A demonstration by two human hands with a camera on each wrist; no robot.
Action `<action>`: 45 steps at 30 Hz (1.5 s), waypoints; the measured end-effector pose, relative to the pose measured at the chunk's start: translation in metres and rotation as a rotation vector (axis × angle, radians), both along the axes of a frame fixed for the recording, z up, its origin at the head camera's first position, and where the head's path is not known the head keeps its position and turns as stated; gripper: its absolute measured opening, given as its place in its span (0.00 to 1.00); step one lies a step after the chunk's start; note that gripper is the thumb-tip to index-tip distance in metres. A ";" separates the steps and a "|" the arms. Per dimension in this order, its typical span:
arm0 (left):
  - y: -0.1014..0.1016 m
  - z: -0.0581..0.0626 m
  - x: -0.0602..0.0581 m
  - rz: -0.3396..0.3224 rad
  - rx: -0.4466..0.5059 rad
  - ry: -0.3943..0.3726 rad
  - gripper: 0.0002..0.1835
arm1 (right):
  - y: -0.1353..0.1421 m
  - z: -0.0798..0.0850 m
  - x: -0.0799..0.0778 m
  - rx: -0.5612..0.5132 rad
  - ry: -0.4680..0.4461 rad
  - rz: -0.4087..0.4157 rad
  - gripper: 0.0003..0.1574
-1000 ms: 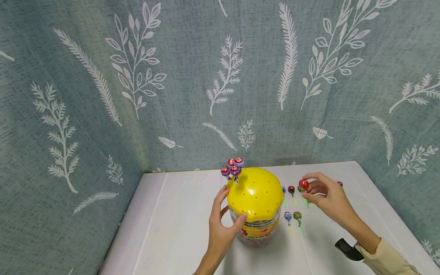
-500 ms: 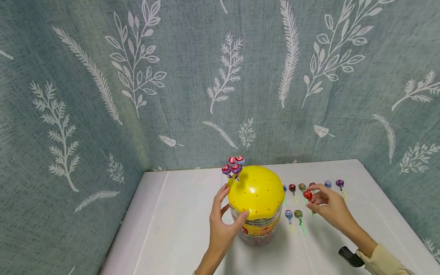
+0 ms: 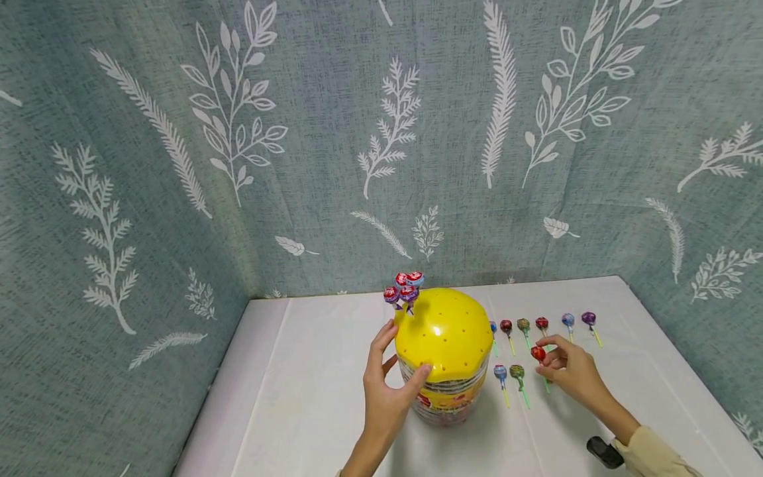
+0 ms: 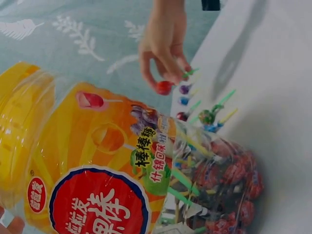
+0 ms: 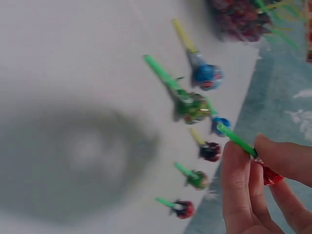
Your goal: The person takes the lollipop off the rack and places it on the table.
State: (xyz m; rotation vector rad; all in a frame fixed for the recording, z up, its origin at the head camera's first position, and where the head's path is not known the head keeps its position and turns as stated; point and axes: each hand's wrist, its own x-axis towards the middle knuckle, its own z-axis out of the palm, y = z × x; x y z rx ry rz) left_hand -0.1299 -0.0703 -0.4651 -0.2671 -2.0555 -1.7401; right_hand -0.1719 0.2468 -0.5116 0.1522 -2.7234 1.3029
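My left hand [image 3: 386, 404] grips the side of a clear plastic candy jar [image 3: 444, 401], thumb on the front of its yellow lid [image 3: 444, 338]. Small holes dot the lid. A cluster of several lollipops [image 3: 407, 293] stands upright at the lid's back left. Right of the jar, my right hand [image 3: 575, 376] pinches a red-wrapped lollipop [image 3: 538, 353] by its green stick [image 5: 236, 139], raised above the table. In the left wrist view the jar's printed label [image 4: 102, 209] shows, with many wrapped lollipops [image 4: 234, 173] inside the jar.
Several lollipops lie on the white table [image 3: 316, 391] right of the jar. A blue one [image 3: 501, 373] and a green one [image 3: 516, 372] form the front row; a longer row behind ends at a purple one [image 3: 589, 318]. A leaf-patterned curtain [image 3: 322, 132] surrounds the table.
My right hand has moved down and toward the front with the red lollipop, uncovering more of the back row. My left hand and the jar have stayed in place.
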 end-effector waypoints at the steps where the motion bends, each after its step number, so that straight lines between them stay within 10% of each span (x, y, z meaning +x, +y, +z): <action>1: 0.000 0.000 0.000 0.000 0.002 -0.003 0.33 | 0.001 -0.004 -0.001 0.006 -0.007 -0.006 0.27; 24: -0.001 0.003 0.003 -0.021 0.001 -0.016 0.32 | 0.004 -0.053 -0.006 0.077 -0.174 -0.069 0.26; 45: -0.002 0.003 0.003 -0.014 -0.002 -0.020 0.32 | 0.005 0.004 -0.009 0.046 -0.100 -0.009 0.23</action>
